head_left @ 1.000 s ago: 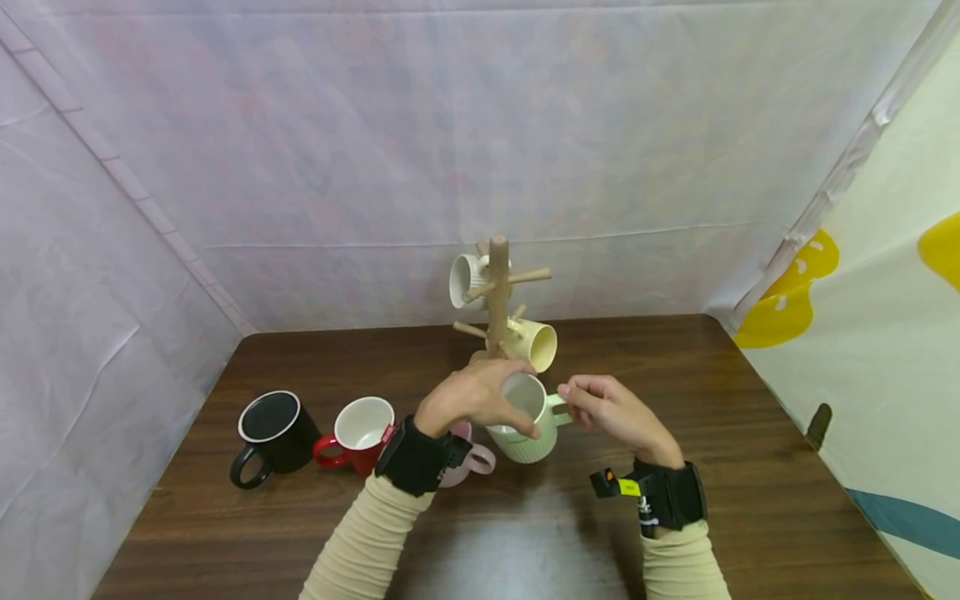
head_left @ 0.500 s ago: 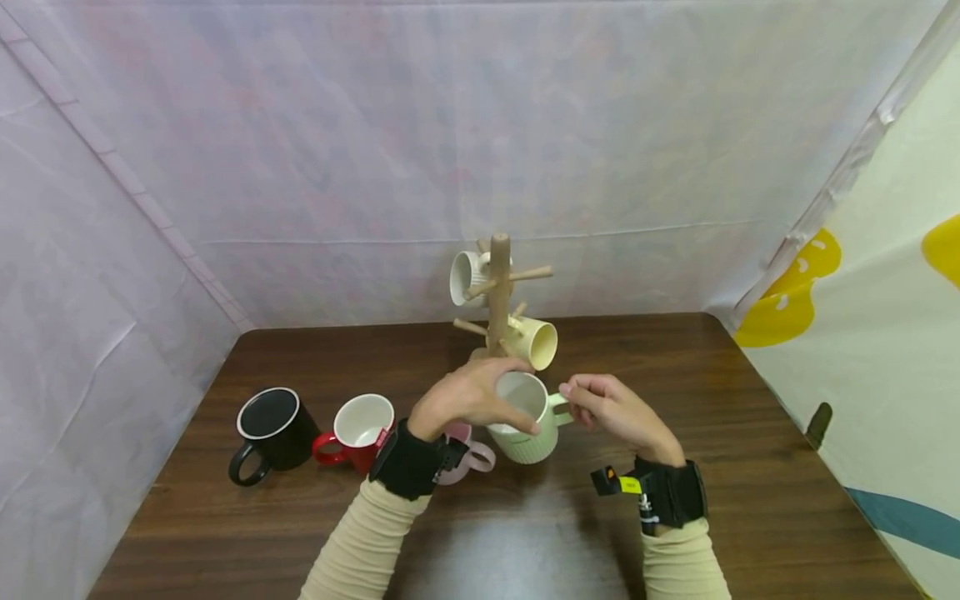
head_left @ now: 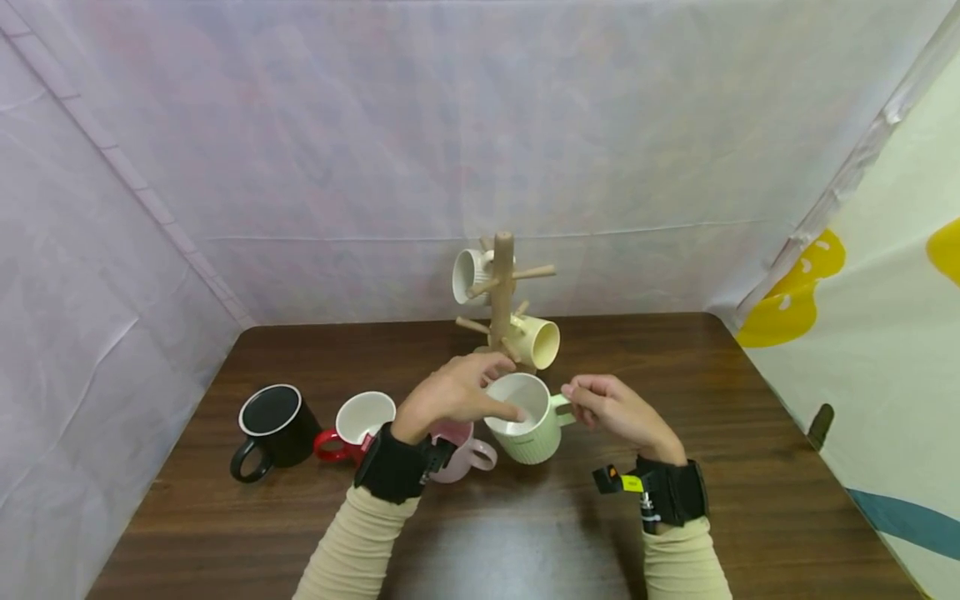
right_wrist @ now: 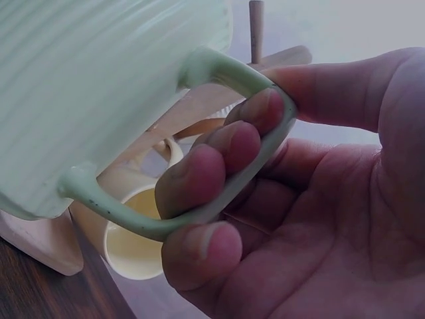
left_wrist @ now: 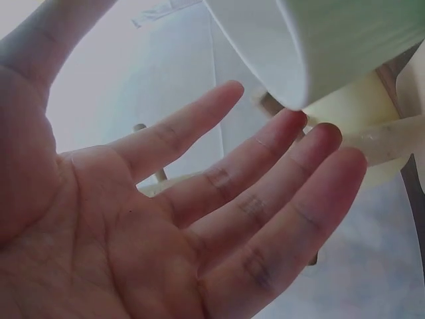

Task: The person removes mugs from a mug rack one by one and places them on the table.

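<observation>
A pale green ribbed mug (head_left: 534, 442) is held upright at the middle of the table. My right hand (head_left: 622, 417) grips it by its handle (right_wrist: 126, 216), several fingers through the loop and the thumb pressed on top. Beside the mug's left side is my left hand (head_left: 450, 396), its fingers extended and spread. In the left wrist view its fingertips (left_wrist: 325, 139) lie right at the mug's rim; whether they touch it I cannot tell. Just behind stands a wooden mug tree (head_left: 502, 292), with a cream-yellow mug (head_left: 534, 343) on a lower peg and a white mug (head_left: 467, 277) higher up.
A pink mug (head_left: 450, 471) stands under my left wrist, partly hidden. Left of it are a red mug (head_left: 348, 450) with a white inside and a black mug (head_left: 288, 442). The brown wooden table (head_left: 750, 500) meets a pale curtain (head_left: 337, 167) at the back.
My left hand has drawn back a little to the left, off the green mug's side. The right hand keeps its grip on the handle, nearly still.
</observation>
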Demonstrator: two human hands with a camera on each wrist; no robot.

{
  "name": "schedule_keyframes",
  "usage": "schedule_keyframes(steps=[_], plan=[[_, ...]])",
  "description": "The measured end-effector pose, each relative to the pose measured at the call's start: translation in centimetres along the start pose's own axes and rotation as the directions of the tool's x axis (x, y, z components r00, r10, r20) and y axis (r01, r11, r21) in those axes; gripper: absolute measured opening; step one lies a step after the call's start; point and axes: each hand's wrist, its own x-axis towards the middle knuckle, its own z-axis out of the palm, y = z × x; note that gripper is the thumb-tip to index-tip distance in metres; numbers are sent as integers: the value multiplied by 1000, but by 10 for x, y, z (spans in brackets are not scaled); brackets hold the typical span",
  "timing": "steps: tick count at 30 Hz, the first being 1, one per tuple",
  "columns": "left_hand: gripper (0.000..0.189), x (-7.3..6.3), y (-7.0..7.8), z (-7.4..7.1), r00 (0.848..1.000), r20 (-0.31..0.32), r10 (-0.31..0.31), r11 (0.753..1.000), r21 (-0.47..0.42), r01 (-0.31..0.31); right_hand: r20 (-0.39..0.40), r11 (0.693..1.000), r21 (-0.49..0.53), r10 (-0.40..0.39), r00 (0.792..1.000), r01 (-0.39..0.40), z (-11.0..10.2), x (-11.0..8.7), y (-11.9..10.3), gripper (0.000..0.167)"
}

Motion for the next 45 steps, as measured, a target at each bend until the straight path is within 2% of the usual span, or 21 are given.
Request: schedule_keyframes(steps=[6, 15, 22, 35, 45], plan=[[57, -5, -3, -5, 1000, 1, -32, 998, -48, 32, 3, 1000, -13, 14, 1000, -14, 0, 0, 1, 37], [50, -12, -12, -9, 1000, -26, -5, 996, -94, 2, 15, 1000, 5, 15, 1000, -15, -1, 1, 5, 41], [46, -18, -20, -13, 998, -58, -19, 996, -87, 14, 29, 1000, 0, 16, 999, -17, 0, 1, 6, 41], [44, -25, -28, -13, 998, -60, -12, 995, -97, 7, 40, 1000, -9, 17, 999, -17, 0, 3, 8, 40], [43, -27, -33, -11, 997, -59, -41, 991, -127, 33, 46, 1000, -5, 26, 999, -26, 1, 3, 7, 39]])
